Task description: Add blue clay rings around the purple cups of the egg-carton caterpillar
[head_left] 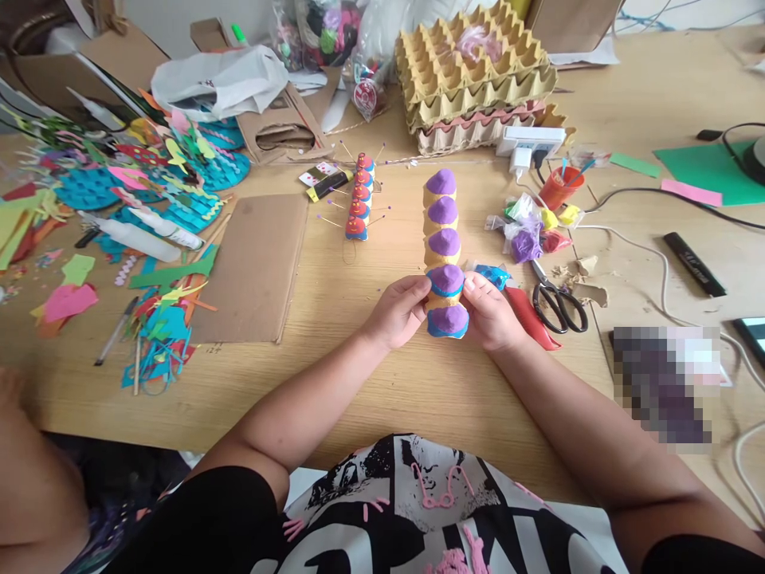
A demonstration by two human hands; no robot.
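A strip of egg carton cups [443,243] stretches away from me, its bumps coated in purple clay. Blue clay edges the two nearest cups; the farther ones show bare yellowish carton below the purple. My left hand [399,312] pinches the strip's left side near the second cup, and my right hand [491,309] pinches the right side at the same level. Just beyond my right fingers lies a packet of blue clay [491,276]. To the left stands a smaller finished-looking strip [359,199] in red and blue, with drawn faces and pins sticking out.
Scissors [559,299] and a red packet [531,319] lie right of my hand, near bagged clay [526,239] and an orange cup [560,187]. Egg trays [472,80] are stacked behind. Cardboard [256,267], paper scraps [164,335] and glue bottles [135,237] lie left, beside another person's arm [36,478].
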